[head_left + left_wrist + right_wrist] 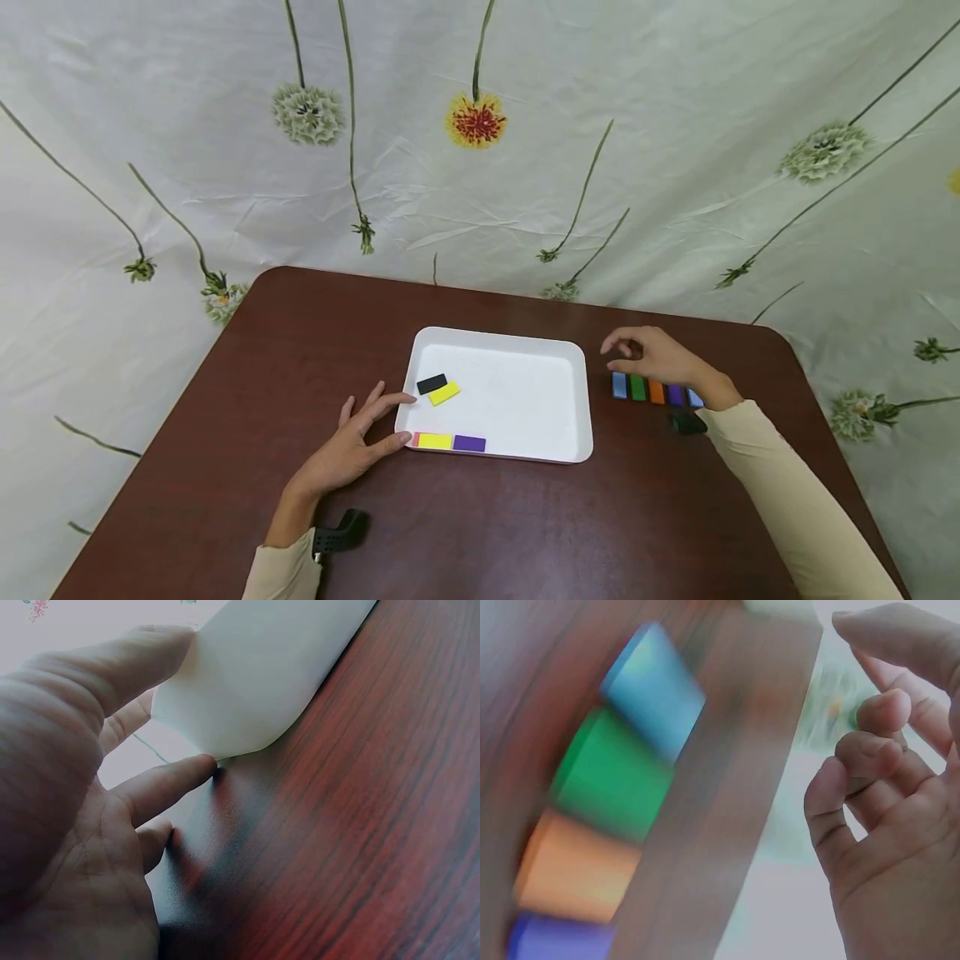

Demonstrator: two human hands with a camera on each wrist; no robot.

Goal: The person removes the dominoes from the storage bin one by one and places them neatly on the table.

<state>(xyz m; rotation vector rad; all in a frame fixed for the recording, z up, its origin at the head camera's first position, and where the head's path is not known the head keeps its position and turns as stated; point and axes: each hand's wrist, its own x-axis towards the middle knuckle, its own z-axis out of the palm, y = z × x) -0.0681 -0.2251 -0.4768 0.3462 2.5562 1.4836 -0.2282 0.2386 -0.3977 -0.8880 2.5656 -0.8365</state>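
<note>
Backdrop: wrinkled white cloth (675, 167), matte, printed with long-stemmed dandelion heads and one yellow-red flower. No readable writing anywhere.

Desk (480, 517): dark reddish-brown wood grain, smooth with a slight sheen, rounded corners.

Tray (525, 400): white, rectangular, rounded corners, low raised rim, smooth plastic look. It sits mid-desk. In the left wrist view its corner (247, 690) lies against the fingertips.

Left hand (348, 446): flat on the desk, fingers straight and spread, grip wide and holding nothing. Fingertips (199, 766) touch the tray's near-left corner. Cream sleeve (285, 575) at the wrist, black camera mount just beside it.

Right hand (656, 357): raised just above the far end of the block row, fingers loosely curled, grip narrow, nothing visibly held. The right wrist view is motion-blurred.

Blocks, all small flat rectangles, matte, solid colours:
- Row on the desk right of the tray, side by side and touching: blue block (618, 385), green block (637, 387), orange block (657, 392), purple block (676, 395), then a light blue one partly hidden by the wrist.
- In the tray, along the near rim: a pink sliver, yellow block (434, 441), violet block (469, 443).
- In the tray, near the left rim: black block (431, 384) touching a tilted second yellow block (444, 393).
</note>
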